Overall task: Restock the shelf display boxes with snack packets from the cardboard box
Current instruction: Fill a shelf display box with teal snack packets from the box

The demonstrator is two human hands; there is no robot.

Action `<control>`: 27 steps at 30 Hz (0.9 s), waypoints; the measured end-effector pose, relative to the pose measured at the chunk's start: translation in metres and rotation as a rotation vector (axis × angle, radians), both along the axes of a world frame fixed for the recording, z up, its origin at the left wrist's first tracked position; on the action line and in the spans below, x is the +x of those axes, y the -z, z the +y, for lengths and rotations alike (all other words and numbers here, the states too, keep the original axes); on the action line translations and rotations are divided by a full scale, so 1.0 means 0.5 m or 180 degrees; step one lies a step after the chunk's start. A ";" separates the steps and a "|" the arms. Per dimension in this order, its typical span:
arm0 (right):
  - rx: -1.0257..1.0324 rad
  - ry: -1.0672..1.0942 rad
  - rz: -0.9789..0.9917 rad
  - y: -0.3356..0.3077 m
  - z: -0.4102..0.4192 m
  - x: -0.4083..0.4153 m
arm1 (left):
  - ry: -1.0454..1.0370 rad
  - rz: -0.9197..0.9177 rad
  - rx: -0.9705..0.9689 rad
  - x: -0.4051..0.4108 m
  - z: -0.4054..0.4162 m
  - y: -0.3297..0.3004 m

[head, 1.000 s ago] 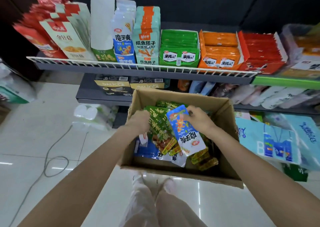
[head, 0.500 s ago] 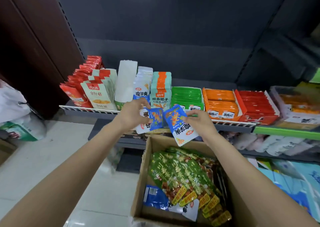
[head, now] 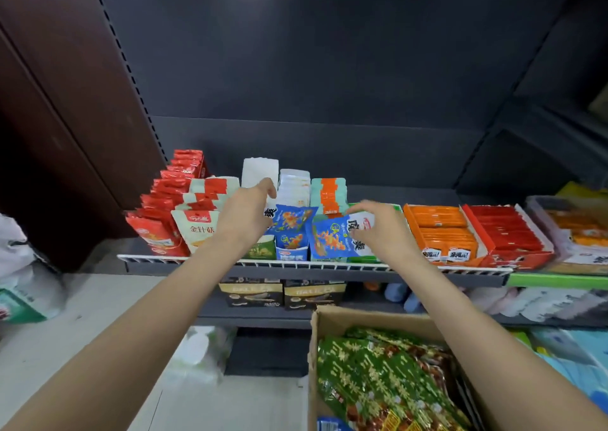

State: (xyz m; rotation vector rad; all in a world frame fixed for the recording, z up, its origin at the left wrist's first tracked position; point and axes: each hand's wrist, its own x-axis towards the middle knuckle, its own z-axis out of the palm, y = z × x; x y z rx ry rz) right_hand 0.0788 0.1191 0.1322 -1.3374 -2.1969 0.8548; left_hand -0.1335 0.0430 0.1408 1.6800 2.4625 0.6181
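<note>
Each hand grips a blue packet: left hand (head: 245, 218) on packet (head: 291, 223), right hand (head: 383, 230) on packet (head: 332, 238). Stand both upright in the blue display box (head: 291, 257) at the shelf (head: 316, 271) front edge, labels forward, one at a time.

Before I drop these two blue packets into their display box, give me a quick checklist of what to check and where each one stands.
1. Left hand grips a blue packet: ok.
2. Right hand grips the second blue packet: ok.
3. Matching blue display box lies under the left packet: ok.
4. Free room in that box: cannot tell, the packets hide it.
5. Second packet over the same box: not ok, it is off to the right.
6. Cardboard box within reach below: ok.
</note>
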 end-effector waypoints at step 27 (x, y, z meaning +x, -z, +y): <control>0.1409 -0.0784 -0.0687 0.097 0.047 -0.214 | 0.1674 -0.0125 -0.0473 -0.106 0.192 0.066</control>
